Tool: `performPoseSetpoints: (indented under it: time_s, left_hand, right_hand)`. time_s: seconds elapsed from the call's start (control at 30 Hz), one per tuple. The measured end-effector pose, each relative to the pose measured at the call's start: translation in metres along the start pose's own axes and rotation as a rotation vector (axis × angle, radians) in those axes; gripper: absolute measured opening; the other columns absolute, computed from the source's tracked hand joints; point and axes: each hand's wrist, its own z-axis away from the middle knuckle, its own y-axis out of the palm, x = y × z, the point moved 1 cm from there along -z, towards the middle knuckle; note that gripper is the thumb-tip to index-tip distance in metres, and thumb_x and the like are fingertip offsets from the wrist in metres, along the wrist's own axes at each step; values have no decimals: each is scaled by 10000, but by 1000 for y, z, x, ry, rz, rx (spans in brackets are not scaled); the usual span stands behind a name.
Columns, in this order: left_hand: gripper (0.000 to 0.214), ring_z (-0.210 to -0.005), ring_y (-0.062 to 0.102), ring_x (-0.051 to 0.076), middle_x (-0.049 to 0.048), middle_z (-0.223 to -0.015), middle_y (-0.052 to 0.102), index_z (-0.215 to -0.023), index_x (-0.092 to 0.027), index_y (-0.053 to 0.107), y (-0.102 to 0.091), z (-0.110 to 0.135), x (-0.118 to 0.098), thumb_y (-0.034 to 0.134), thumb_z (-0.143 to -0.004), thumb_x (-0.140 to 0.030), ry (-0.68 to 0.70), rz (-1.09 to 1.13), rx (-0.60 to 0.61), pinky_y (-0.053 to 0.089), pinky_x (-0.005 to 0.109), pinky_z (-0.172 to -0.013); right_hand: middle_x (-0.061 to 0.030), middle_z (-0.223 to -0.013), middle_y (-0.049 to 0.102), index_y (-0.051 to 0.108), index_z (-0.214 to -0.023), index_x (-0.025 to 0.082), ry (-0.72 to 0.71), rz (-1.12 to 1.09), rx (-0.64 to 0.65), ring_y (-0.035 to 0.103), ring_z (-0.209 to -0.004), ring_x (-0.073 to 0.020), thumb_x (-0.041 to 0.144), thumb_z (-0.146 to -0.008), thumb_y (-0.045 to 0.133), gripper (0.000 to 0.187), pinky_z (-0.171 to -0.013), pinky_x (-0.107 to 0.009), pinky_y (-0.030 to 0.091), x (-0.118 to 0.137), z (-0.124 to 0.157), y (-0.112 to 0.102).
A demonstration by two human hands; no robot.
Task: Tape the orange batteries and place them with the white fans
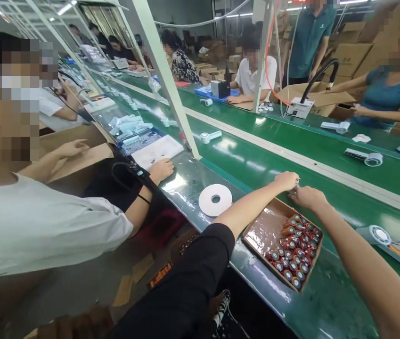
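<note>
My left hand [287, 181] and my right hand [308, 196] are close together above the far edge of the workbench, both with curled fingers. Something small sits between them, mostly covered by the fingers, and I cannot make out its kind. Just below my hands, an open cardboard box [261, 228] stands on the bench. Inside it, on the right, several orange cylindrical batteries [293, 256] with red wires stand packed together. To the left of my left forearm lies a white roll of tape [205, 201], flat on the bench.
A green conveyor belt [256, 141] runs beyond the bench, carrying pale blue handheld fan bodies [210, 136]. One opened fan [379, 235] with wires lies at right. A co-worker's hand [162, 170] rests at left near a white pad [157, 149]. A metal post [166, 75] rises from the bench.
</note>
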Motion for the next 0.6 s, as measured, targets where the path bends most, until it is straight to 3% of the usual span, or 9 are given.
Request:
performPoseSetpoints:
  time_s: [0.13, 0.23, 0.33, 0.4, 0.47, 0.53, 0.6]
  left_hand:
    - [390, -1254, 659, 287, 134, -1422, 647, -1372, -181, 670, 4, 22, -12, 662, -1094, -454, 7, 36, -71, 578, 528, -1087]
    - [423, -1301, 637, 301, 143, -1438, 659, -1373, -183, 683, 8, 63, -4, 664, -1073, -481, -49, 43, -83, 524, 547, -1149]
    - [498, -1378, 589, 350, 180, -1432, 690, -1382, -166, 709, 10, 135, 26, 630, -1032, -510, -143, 38, -38, 430, 574, -1234]
    - [677, -1464, 503, 440, 207, -1503, 650, -1406, -152, 709, 6, 189, 59, 735, -900, -600, -205, 5, 35, 318, 648, -1291]
    - [825, -1577, 362, 468, 160, -1659, 524, -1553, -193, 607, 2, 231, 93, 715, -877, -654, -262, -146, 152, 245, 667, -1316]
    - [803, -1600, 315, 472, 138, -1694, 485, -1595, -208, 560, 1, 254, 114, 676, -915, -618, -297, -248, 210, 270, 670, -1301]
    - [688, -1533, 397, 475, 174, -1597, 582, -1504, -176, 629, 3, 257, 113, 663, -939, -568, -271, -285, 176, 350, 660, -1261]
  right_hand:
    - [-184, -1314, 763, 750, -1416, 204, -69, -35, -25, 742, -1193, -270, 227, -1090, 515, 402, -1039, -337, 522, -1, 4, -13]
    - [-150, -1349, 760, 782, -1367, 225, -29, -81, -83, 731, -1210, -265, 255, -1103, 513, 379, -1024, -314, 520, -10, 16, -7]
    - [-123, -1392, 754, 733, -1443, 242, 23, -201, -173, 720, -1246, -283, 294, -1092, 550, 399, -1033, -324, 525, -21, 37, 6]
    - [-134, -1432, 735, 726, -1443, 202, 14, -352, -330, 693, -1305, -291, 215, -1037, 588, 428, -1088, -338, 512, -21, 55, 13]
    - [-156, -1414, 740, 751, -1380, 158, -15, -538, -530, 696, -1291, -294, 158, -1002, 572, 419, -1102, -370, 518, -10, 77, 15]
    - [-149, -1304, 781, 762, -1335, 153, -71, -710, -634, 737, -1152, -280, 192, -1009, 567, 382, -1022, -387, 558, 15, 102, 13]
    - [-111, -1114, 811, 774, -1279, 168, -152, -841, -603, 741, -930, -242, 283, -1032, 595, 325, -880, -367, 573, 46, 130, 8]
